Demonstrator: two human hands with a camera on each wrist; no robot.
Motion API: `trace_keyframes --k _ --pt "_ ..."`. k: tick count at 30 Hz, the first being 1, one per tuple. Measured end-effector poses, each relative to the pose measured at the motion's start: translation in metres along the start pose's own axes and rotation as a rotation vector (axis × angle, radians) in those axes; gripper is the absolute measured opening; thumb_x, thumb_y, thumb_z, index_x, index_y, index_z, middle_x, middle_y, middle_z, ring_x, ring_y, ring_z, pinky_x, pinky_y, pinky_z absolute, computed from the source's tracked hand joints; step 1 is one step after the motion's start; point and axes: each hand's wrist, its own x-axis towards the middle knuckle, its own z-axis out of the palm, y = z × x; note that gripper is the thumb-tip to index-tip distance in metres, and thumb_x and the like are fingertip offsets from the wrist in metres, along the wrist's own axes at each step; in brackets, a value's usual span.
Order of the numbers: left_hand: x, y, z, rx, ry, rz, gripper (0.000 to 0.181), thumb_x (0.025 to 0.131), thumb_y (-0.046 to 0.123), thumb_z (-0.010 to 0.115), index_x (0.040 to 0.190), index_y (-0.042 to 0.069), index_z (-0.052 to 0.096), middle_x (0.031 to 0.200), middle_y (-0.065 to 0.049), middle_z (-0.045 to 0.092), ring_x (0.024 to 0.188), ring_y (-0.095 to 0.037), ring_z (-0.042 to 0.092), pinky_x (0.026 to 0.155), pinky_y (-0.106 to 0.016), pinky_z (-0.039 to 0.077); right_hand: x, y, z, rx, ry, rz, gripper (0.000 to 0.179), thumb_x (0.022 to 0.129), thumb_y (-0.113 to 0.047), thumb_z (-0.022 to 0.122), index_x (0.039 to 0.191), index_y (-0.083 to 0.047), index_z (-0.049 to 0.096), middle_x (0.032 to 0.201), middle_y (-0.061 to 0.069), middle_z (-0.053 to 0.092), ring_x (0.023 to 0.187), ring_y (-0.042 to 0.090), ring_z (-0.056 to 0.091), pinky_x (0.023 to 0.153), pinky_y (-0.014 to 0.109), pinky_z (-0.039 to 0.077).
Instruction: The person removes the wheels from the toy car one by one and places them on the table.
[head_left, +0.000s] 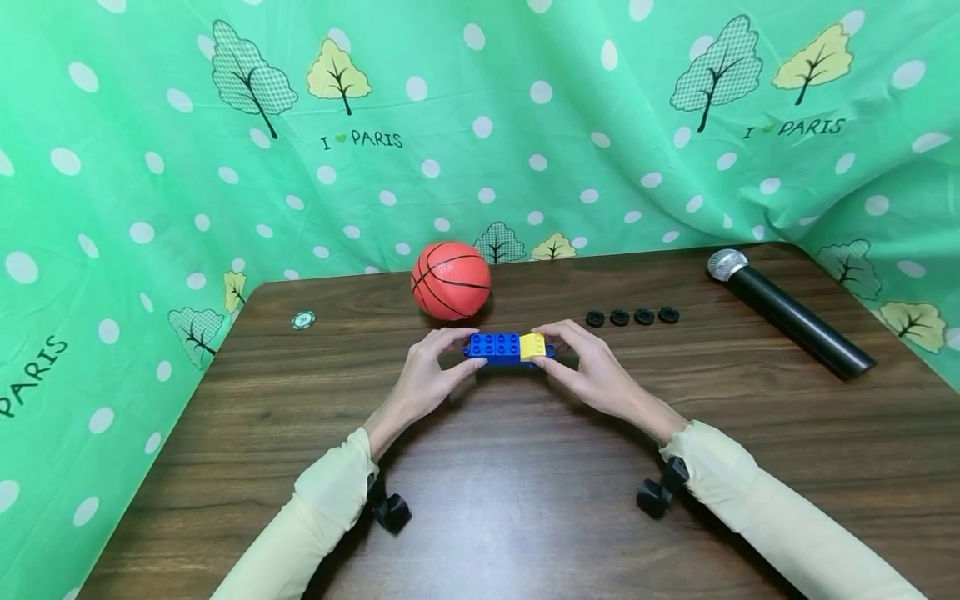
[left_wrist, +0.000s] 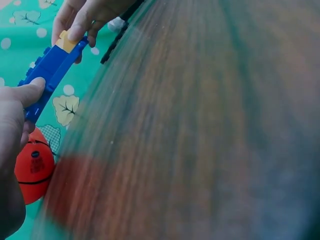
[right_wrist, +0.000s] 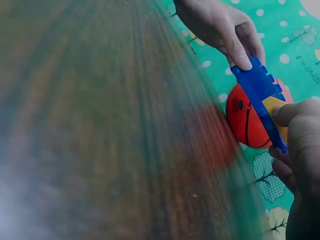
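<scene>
A toy building-block assembly is held level between both hands, seemingly raised off the table. Blue blocks [head_left: 495, 347] with studs on top make up its left and middle, on a longer blue base. At the right end of that base sits a yellow block [head_left: 533, 346]. My left hand [head_left: 427, 375] pinches the blue left end between thumb and fingers. The right hand [head_left: 597, 377] grips the other end, its thumb against the yellow block [right_wrist: 272, 106] in the right wrist view. Fingers behind the assembly are partly hidden.
Just behind the hands stands a small red basketball [head_left: 451, 281]. A row of several black rings [head_left: 619, 317] lies to its right, then a microphone [head_left: 795, 317]. One round chip [head_left: 303, 320] is at the far left. A green curtain [head_left: 480, 150] hangs behind the wooden table [head_left: 510, 500].
</scene>
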Motion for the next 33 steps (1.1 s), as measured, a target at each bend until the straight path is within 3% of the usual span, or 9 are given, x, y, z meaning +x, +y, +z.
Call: trace_keyframes --k 19,33 --pt "0.006 -0.012 0.012 0.053 -0.028 -0.157 0.041 0.09 0.013 0.082 0.128 0.002 0.069 0.115 -0.012 0.071 0.105 -0.027 0.065 0.094 -0.044 0.053 0.011 0.017 0.005 -0.065 -0.094 0.101 0.039 0.097 -0.01 0.074 0.133 0.0 0.062 0.124 0.014 0.065 0.11 0.029 0.063 0.091 0.05 0.052" --pt "0.01 -0.013 0.013 0.107 -0.103 -0.236 0.042 0.094 0.017 0.079 0.13 0.001 0.067 0.119 -0.013 0.071 0.112 -0.029 0.062 0.098 -0.046 0.049 0.014 0.02 0.007 -0.093 -0.145 0.152 0.039 0.099 -0.013 0.072 0.134 0.001 0.061 0.124 0.015 0.065 0.11 0.029 0.064 0.09 0.048 0.053"
